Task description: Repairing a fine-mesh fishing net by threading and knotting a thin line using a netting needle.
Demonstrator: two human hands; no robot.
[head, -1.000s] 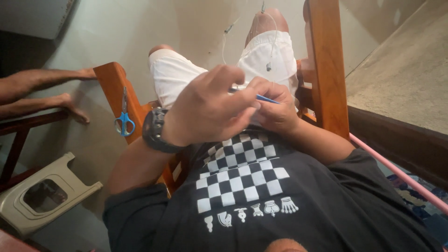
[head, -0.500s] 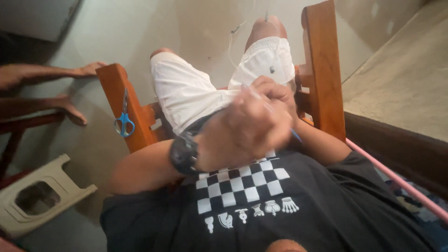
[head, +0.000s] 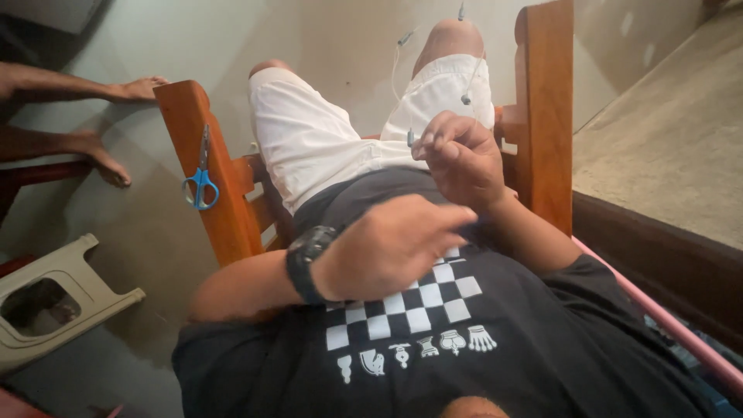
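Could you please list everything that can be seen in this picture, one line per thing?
Scissors: one pair, blue handles, hanging on the left armrest.
Wooden chair: one, reddish brown, the person sits in it.
Plastic stool: one, beige, tipped on the floor at far left.
Thin line with small pieces: pale, hanging above the knees down to the right hand.
Pink rod: one, along the lower right.
Another person's feet: two, bare, on the floor at upper left.
Wristwatch: one, black, on the left wrist.
Left hand: open, resting over the black shirt.
Right hand: raised, pinching the line.

blue-handled scissors [head: 200,184] hanging on wooden armrest [head: 203,166] | grey plastic stool [head: 54,298] tipped on floor
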